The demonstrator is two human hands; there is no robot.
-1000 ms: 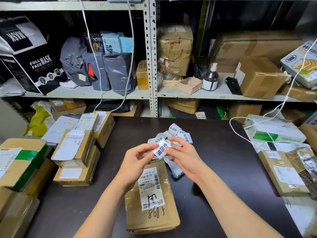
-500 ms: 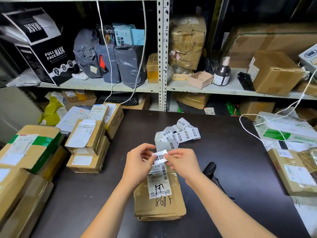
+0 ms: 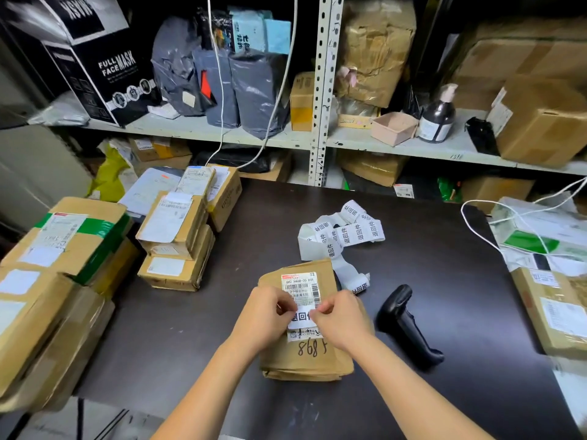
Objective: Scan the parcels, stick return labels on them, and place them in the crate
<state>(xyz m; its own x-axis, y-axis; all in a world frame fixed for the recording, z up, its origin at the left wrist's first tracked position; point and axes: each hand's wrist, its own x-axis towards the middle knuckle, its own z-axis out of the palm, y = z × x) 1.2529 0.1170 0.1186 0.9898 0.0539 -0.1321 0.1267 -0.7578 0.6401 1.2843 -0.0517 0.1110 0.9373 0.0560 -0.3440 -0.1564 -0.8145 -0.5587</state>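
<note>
A brown paper parcel (image 3: 305,360) with "868" handwritten on it lies on the dark table (image 3: 190,328) in front of me. A white return label (image 3: 301,317) rests on the parcel's shipping label. My left hand (image 3: 263,315) pinches its left edge and my right hand (image 3: 341,319) pinches its right edge. The strip of return labels (image 3: 343,236) lies loose just behind the parcel. A black handheld scanner (image 3: 406,325) lies on the table right of the parcel. No crate is in view.
Stacks of cardboard parcels (image 3: 178,236) stand at the left, with bigger boxes (image 3: 47,281) at the left edge. More parcels (image 3: 552,306) sit at the right. A metal shelf (image 3: 320,90) full of boxes and bags stands behind. White cables (image 3: 476,227) hang across.
Both hands have come down from above the parcel, bringing the single label onto the parcel's shipping label. The view has tilted down and the scanner has come into sight.
</note>
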